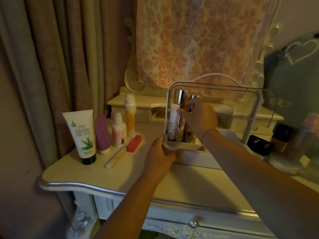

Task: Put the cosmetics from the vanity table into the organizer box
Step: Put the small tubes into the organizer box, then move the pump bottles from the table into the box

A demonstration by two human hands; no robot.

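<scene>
The white organizer box [193,155] stands on the vanity table [120,178], its clear door [259,107] swung open to the right. My left hand [160,152] grips the box's front left corner. My right hand [198,118] reaches inside, fingers closed around a gold bottle [180,99] standing among other upright bottles at the box's left side. On the table to the left stand an aloe tube [84,135], a purple tube [102,133], a small pump bottle [118,130] and a white-and-yellow spray bottle [130,116]. A pink box [134,144] and a thin stick [116,156] lie there.
Curtains hang along the left. A cloth-covered mirror rises behind the box. A black compact [259,144] and blurred jars sit on the right. A raised shelf with small drawers [146,104] runs along the back. A drawer knob [193,224] shows below the front edge.
</scene>
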